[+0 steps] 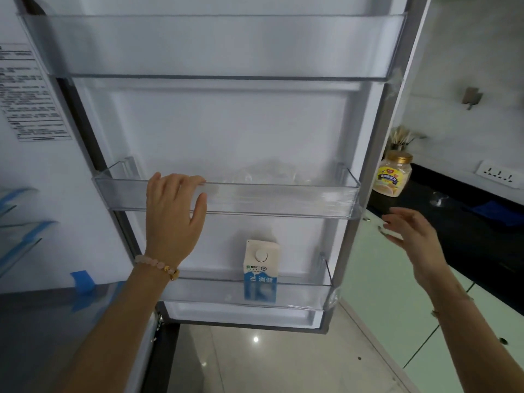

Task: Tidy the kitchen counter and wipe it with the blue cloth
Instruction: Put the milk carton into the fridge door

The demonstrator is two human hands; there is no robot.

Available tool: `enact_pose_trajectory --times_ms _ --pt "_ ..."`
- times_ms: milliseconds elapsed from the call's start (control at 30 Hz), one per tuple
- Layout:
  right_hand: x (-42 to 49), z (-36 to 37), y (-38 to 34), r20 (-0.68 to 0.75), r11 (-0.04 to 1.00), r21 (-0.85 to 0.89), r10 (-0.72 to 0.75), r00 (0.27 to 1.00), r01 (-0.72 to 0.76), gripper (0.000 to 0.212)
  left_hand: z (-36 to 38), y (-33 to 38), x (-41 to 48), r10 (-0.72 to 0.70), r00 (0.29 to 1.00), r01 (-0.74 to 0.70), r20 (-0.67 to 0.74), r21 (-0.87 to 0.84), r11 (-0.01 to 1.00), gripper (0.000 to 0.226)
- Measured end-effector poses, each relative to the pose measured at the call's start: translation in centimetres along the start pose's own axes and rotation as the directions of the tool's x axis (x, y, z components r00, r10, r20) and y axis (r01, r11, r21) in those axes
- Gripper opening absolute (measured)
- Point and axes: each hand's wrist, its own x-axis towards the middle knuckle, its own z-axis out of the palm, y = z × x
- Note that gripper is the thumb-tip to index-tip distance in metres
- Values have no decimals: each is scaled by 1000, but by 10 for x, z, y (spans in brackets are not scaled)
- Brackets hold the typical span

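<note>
The fridge door (226,131) stands open in front of me. A white and blue milk carton (261,272) stands upright in its lowest clear door shelf (300,293). My left hand (173,211) rests on the front rim of the middle door shelf (283,198), fingers hooked over it. My right hand (411,236) hovers open beside the door's right edge, holding nothing. The blue cloth (493,212) lies on the black counter (453,222) at the right.
A jar with a gold lid and yellow label (392,174) stands on the counter behind the door edge, with a holder of sticks (401,137) behind it. A white power strip (499,174) sits at the wall. Pale green cabinet fronts (397,293) run below the counter.
</note>
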Motion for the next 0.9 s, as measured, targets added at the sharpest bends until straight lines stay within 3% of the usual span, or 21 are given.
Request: enact_pose_trajectory --times_ms 133,267,433,633,767,900 --pt "28 17 11 70 988 34 149 986 -151 43 -5 4 -3 -31 999 31 -7 -16 999 32" --pt "30 43 7 176 985 54 152 973 -164 28 -14 -1 -7 -20 1000 20 3 -22 1000 32" --pt "12 42 7 174 996 49 67 982 -77 31 -31 -1 -16 -49 998 53 46 -73 996 31" --pt "-34 18 19 211 998 30 -64 975 59 28 -67 16 -50 -242 962 259 128 -133 957 49" --pt "-89 13 16 239 990 13 -141 961 142 51 -87 70 -123 -349 937 332 -24 -250 910 34" --pt "-151 18 5 319 986 58 -165 933 155 53 -101 130 -213 -374 923 380 88 -354 855 28"
